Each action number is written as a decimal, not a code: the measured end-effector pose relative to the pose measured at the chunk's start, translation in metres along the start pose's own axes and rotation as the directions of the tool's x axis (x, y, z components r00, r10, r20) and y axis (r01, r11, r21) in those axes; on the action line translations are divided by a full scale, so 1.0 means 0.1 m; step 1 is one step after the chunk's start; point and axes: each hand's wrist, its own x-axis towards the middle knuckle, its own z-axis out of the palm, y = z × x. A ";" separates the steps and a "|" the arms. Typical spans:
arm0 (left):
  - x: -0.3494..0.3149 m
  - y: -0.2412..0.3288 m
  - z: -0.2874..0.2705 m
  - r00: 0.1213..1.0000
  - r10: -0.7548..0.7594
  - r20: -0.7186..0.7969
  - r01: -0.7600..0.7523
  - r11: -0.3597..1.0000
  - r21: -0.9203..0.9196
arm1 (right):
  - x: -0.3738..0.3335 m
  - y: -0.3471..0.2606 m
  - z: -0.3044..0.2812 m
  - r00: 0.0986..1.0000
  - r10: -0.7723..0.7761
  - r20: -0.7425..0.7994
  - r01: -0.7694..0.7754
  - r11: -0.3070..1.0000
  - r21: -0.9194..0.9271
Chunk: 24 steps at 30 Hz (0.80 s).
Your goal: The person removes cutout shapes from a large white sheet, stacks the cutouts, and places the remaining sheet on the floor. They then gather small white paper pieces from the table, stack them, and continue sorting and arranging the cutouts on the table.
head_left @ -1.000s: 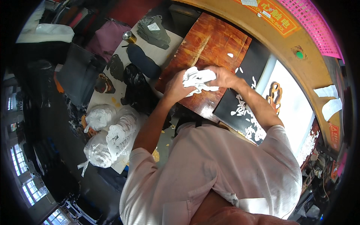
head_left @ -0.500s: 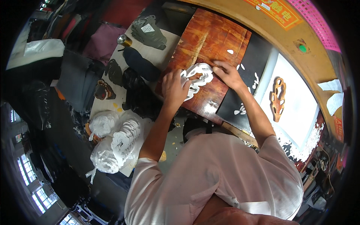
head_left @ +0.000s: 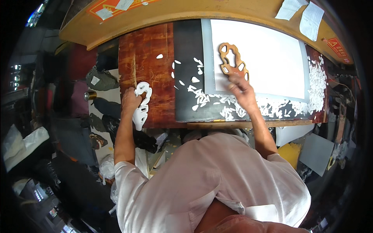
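At the left side of the bench, my left hand (head_left: 131, 101) grips the edge of a stack of white cut-out pieces (head_left: 142, 112), curvy shapes with several holes, on a reddish-brown board (head_left: 159, 83). Its fingertips are partly hidden behind the stack. Over to the right, my right hand (head_left: 244, 93) is at the near end of a brown cutting die (head_left: 224, 58) with several openings. That hand is smeared by motion, so whether its fingers grip or only touch the die is unclear. The die lies on a white sheet (head_left: 272, 58).
White offcuts (head_left: 229, 110) litter the black board (head_left: 188, 46) and pile up at the bench's right end (head_left: 318, 85). A yellow machine beam (head_left: 175, 12) spans the far side. A can (head_left: 90, 95) and dark bundles stand on a side table at left; plastic bags (head_left: 107, 167) are below.
My view has swung right. My right hand has left the white stack and moved right to the cutting die. My left hand stays on the stack, now nearer the board's left edge.
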 end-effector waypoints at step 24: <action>-0.92 2.02 1.03 0.793 0.459 -0.400 -0.598 0.710 -0.371 | 0.78 0.24 0.17 0.929 -0.283 -0.238 0.046 0.727 -0.685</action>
